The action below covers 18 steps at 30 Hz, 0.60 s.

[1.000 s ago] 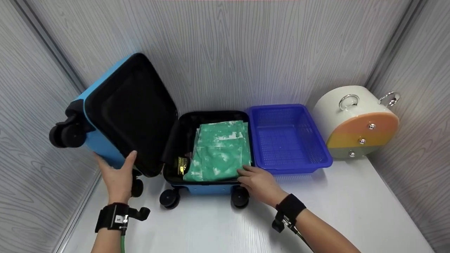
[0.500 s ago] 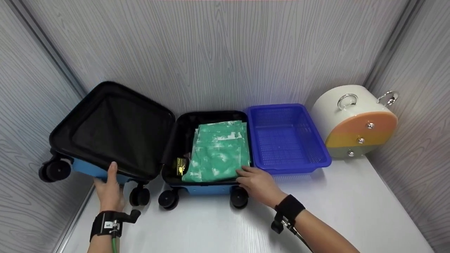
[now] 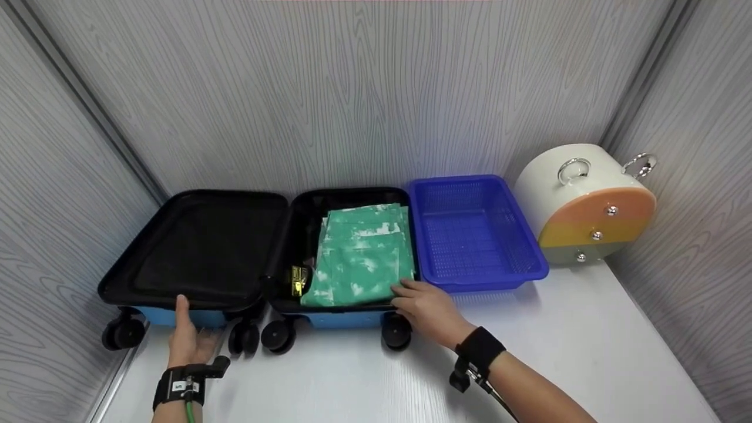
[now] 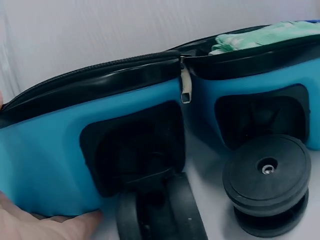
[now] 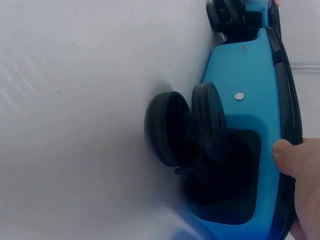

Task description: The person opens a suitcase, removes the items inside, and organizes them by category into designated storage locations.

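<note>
A small blue suitcase lies opened out, its black-lined lid [image 3: 205, 252] on the left beside the base [image 3: 346, 320]. My left hand [image 3: 191, 342] grips the lid's front wall, thumb up at the rim and fingers under the blue shell [image 4: 45, 170]. Inside the base is folded green-and-white cloth [image 3: 364, 252], with a small shiny gold item [image 3: 298, 281] to its left. My right hand [image 3: 432, 311] holds the base's front right corner. In the right wrist view its thumb presses the outer side of the rim [image 5: 287, 115], while its other fingers are mostly hidden.
Right of the suitcase stands a blue plastic basket [image 3: 432, 235]. Farther right is a white rounded box [image 3: 564, 170] with a striped front, round knobs and ring handles. Black wheels [image 3: 276, 336] stick out at the suitcase's front. Grey wood-grain walls [image 3: 352, 88] enclose the white table.
The lid has swung down to the left from a steep tilt to lying nearly flat, my left hand lowering with it. My right hand has kept its place on the base's corner.
</note>
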{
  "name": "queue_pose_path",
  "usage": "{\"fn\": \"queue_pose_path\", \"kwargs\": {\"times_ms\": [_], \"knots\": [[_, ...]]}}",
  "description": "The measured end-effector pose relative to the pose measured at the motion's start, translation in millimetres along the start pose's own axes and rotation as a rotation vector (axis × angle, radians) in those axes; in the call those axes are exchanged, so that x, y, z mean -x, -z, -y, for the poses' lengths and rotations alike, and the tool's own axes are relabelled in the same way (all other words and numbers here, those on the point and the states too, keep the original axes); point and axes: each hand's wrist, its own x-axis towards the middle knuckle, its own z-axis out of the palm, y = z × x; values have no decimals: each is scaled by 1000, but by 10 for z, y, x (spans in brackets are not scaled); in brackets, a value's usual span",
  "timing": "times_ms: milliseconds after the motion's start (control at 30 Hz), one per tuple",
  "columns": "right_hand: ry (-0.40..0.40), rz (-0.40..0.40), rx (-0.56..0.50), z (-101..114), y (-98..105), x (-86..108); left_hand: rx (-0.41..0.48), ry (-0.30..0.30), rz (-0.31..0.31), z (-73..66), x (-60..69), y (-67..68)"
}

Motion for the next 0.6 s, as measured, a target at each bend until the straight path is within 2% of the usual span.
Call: {"fn": "queue_pose_path", "kwargs": {"times_ms": [67,133,233,333,400,467,533,600], "knots": [[-3,0,1,-4,-4,4,73,36,35,1,-23,23],[-7,5,-1,-6,-8,8,99,68,51,-5,-34,41],[-12,10,0,1,-5,11,75,96,38,-19,-25,49],[-17,14,1,1,7,13,-28,70,-15,-19,1,6],[-25,18,1,-2,15,14,-102,14,-67,4,13,-47],[-32,26,2,-6,20,15,-195,-71,-153,47,26,-107],[-41,34,2,-9,26,12,-288,-185,-282,97,21,-185],[-47,43,2,-4,31,8,-388,-332,-420,131,1,-265]]}}
